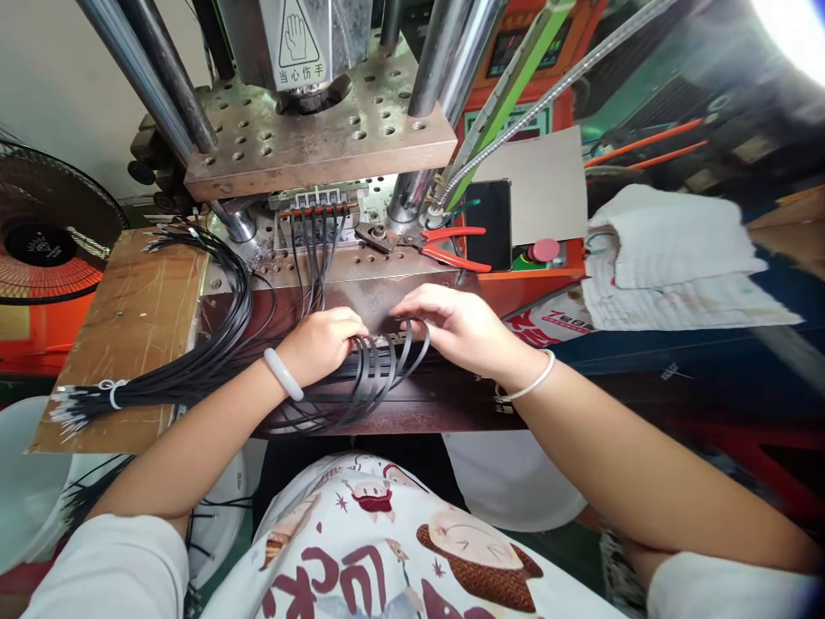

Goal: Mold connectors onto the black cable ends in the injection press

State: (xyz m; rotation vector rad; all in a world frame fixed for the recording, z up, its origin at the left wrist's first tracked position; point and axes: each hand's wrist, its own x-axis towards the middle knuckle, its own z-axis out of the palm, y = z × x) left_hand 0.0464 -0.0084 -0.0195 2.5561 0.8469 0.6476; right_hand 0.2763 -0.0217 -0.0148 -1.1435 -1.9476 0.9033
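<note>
My left hand (319, 344) is closed, its fingers pinched on thin black cables (372, 387) that loop down over the front of the press table. To its right, my right hand (455, 327) has its thumb and fingers curled around the top of the same loops. Fingertips hide the exact grip and the cable ends there. Several other black cables (314, 258) run from the metal mold (322, 206) down toward my left hand. A tied bundle of black cables (241, 301) with pale ends curves across a wooden board (138, 314) at the left.
The thick upper press plate (322, 146), with a hand-hazard sign (302, 43) above, hangs over the mold. Red-handled pliers (451, 245) lie right of the mold, near a red button (545, 250) and white cloths (676, 241). A fan (45, 232) stands at far left.
</note>
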